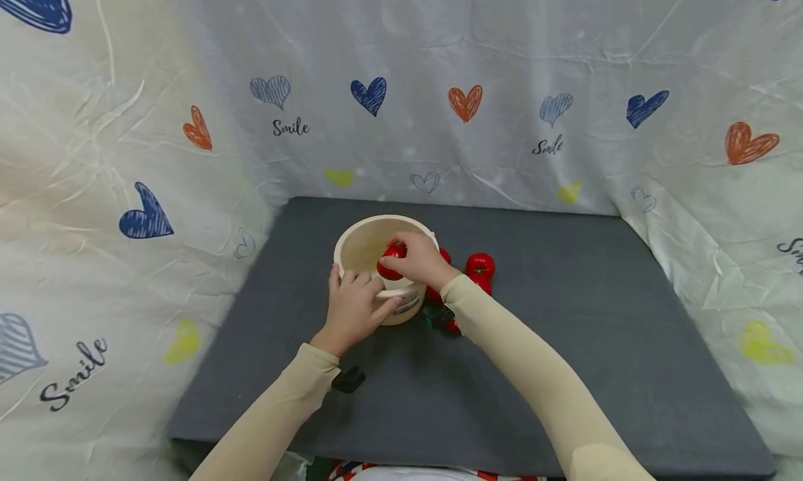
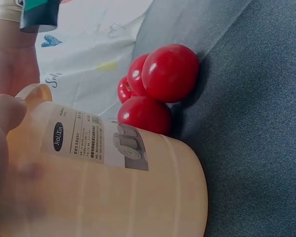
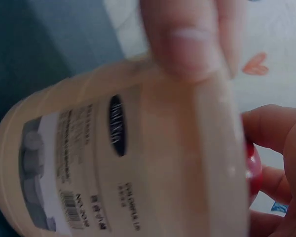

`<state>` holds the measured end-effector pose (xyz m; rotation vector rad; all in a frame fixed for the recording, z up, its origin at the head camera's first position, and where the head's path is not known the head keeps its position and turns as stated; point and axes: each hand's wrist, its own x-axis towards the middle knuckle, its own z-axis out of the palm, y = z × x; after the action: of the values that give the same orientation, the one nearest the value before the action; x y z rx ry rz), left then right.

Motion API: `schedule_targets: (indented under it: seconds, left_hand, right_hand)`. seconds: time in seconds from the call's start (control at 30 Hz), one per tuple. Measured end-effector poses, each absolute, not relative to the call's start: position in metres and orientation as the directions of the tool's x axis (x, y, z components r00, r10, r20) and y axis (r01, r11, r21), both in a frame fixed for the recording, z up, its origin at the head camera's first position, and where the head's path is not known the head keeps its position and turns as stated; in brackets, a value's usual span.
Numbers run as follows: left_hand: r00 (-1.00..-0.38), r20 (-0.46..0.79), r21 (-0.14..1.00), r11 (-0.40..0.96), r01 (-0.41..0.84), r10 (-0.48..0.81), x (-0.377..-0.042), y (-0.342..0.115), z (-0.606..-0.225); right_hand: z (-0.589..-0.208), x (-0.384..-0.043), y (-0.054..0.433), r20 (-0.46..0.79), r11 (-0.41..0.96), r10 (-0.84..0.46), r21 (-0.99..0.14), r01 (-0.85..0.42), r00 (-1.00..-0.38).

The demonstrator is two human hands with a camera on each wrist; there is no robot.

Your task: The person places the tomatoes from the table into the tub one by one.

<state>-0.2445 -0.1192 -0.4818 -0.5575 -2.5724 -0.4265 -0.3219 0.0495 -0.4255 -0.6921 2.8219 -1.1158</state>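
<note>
A cream plastic bucket [image 1: 351, 247] with a printed label [image 2: 89, 138] stands on the dark table. My left hand [image 1: 356, 307] grips its near rim, thumb on the outside and fingers over the edge. At the bucket's mouth my right hand [image 1: 419, 258] holds a red tomato [image 1: 390, 266] between thumb and fingers. The right wrist view shows part of that tomato [image 3: 254, 170] just past the rim, partly hidden by the bucket wall. More red tomatoes [image 1: 479, 265] lie close together right of the bucket, some partly covered by my right forearm.
The grey cloth-covered table [image 1: 564, 314] extends to both sides of the bucket. A white curtain [image 1: 426, 146] printed with hearts hangs behind and along the sides. Dark wrist cameras sit under both wrists, the left one [image 1: 348, 380] low over the table.
</note>
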Motion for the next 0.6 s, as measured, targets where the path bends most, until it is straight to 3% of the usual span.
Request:
schedule_targets:
  seconds: [0.2,0.6]
  left_hand:
    - [-0.823,0.487,0.207,0.878,0.432,0.291,-0.2451,-0.1204,-0.4825]
    - [-0.828,0.476,0.206,0.878,0.431,0.295,-0.2443,-0.1189,-0.4817]
  right_hand:
    - [-0.4269,-0.3214,0.0449,0.165,0.654,-0.452,-0.606,-0.452,-0.877]
    - [-0.4294,-0.3182,0.0481,0.168,0.65,-0.401,-0.641,-0.409,-0.9]
